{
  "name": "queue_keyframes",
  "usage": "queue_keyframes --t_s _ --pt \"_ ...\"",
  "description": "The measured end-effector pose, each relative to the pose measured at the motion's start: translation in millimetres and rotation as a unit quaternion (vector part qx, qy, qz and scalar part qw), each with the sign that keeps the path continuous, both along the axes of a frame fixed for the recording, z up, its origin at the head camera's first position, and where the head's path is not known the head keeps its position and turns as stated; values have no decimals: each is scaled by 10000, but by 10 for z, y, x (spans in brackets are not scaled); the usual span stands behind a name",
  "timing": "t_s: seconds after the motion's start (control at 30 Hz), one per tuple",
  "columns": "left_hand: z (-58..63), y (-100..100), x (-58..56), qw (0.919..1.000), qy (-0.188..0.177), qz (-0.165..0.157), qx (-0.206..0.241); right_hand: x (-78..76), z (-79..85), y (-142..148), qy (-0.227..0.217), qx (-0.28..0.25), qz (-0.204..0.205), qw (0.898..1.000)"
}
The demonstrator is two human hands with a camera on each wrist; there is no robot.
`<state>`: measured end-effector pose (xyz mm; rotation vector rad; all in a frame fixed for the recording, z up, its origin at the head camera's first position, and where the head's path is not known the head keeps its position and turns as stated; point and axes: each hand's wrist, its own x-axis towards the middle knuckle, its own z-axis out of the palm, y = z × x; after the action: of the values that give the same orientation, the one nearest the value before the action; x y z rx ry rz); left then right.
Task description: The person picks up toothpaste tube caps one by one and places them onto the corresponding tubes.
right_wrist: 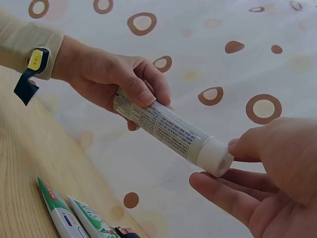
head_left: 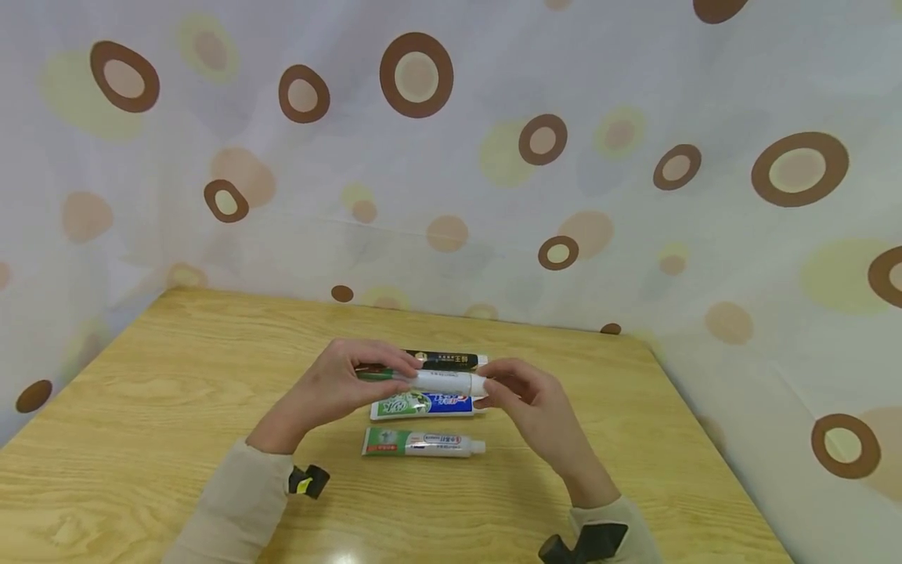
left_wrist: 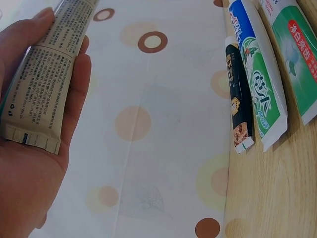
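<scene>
My left hand (head_left: 334,388) grips a toothpaste tube (head_left: 440,381) near its flat end, holding it above the table. In the left wrist view the tube's printed back (left_wrist: 47,74) faces the camera, its crimped end against the palm. With thumb and fingers, my right hand (head_left: 539,403) pinches the white cap (right_wrist: 214,156) at the other end. The cap sits on the tube. Below lie a black toothpaste tube (head_left: 454,360), partly covered by the held one, a blue and green toothpaste tube (head_left: 451,404), and a green and white toothpaste tube (head_left: 437,444) closest to me.
The tubes on the wooden table (head_left: 176,439) lie roughly parallel, caps to the right. A white sheet (head_left: 451,172) with brown and yellow circles hangs behind the table and along its sides. Black straps with small devices (head_left: 308,481) are worn on both wrists.
</scene>
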<state>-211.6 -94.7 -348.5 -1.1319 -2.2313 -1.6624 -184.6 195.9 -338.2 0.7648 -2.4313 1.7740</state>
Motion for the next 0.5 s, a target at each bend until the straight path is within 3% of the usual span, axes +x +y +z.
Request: queue_keyframes --t_s 0.5 --pt "28 -7 6 9999 -120 -114 41 -6 10 -1 -442 -56 168 9989"
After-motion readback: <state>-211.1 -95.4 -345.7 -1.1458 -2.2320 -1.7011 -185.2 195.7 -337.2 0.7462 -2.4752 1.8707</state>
